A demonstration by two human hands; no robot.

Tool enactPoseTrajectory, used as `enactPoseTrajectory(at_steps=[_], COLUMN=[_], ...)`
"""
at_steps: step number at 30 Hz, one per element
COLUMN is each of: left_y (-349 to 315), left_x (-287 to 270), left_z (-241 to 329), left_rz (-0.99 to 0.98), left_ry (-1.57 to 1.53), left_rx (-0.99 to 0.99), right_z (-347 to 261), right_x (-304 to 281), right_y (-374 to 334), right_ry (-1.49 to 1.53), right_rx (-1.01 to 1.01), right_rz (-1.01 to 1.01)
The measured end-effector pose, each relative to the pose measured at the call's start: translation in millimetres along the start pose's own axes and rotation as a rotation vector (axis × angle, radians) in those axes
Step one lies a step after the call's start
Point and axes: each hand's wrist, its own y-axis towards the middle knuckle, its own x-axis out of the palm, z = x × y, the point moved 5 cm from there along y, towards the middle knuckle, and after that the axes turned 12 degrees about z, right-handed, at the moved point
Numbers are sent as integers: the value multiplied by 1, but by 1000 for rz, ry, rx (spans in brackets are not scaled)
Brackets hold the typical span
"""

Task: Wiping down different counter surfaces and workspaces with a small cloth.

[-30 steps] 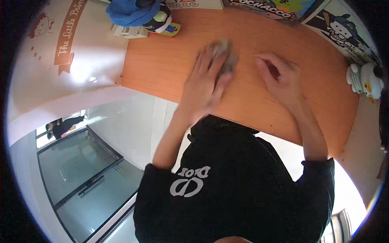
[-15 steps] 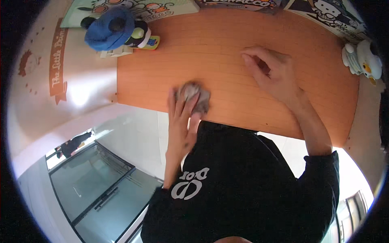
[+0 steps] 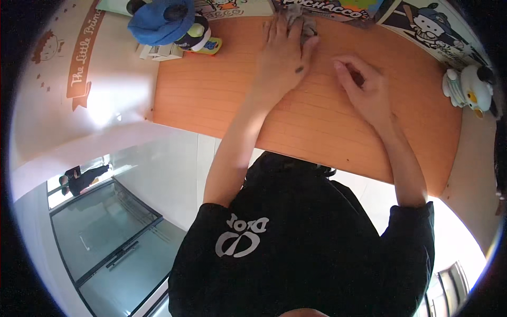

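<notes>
At the far edge of the wooden desk (image 3: 211,90), my left hand (image 3: 285,61) presses down on a crumpled grey cloth (image 3: 308,26), its fingers bent over it. Part of the cloth is hidden under the hand, and it lies close against the printed panels behind the desk. My right hand (image 3: 371,87) rests on its side on the right half of the desk, fingers curled and the thumb meeting the forefinger around a hollow. Nothing shows in its grasp.
A figurine in a blue knit hat (image 3: 163,24) stands at the back left, beside a small white box (image 3: 165,51). On the right sits a white figurine (image 3: 467,91). Illustrated panels (image 3: 422,29) line the back. A glass door (image 3: 105,232) and distant people appear lower left.
My left hand has carried the cloth from the near-left edge of the desk up to its far edge. My right hand has stayed in nearly the same place and shape.
</notes>
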Motion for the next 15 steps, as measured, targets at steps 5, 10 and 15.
enactPoseTrajectory(at_steps=[5,10,15], left_y=[-19,-120,-127], left_x=[-23,-120,-134], left_z=[10,45,56], left_rz=[-112,-413,-440], left_ry=[-72,-79,-58], left_rx=[-56,-319,-379], right_z=[-9,-11,-19], right_x=[-9,-17,-9], right_y=[1,2,-2], right_ry=[-27,-133,-155], right_rx=[-57,-139,-178], right_rz=[73,47,-17])
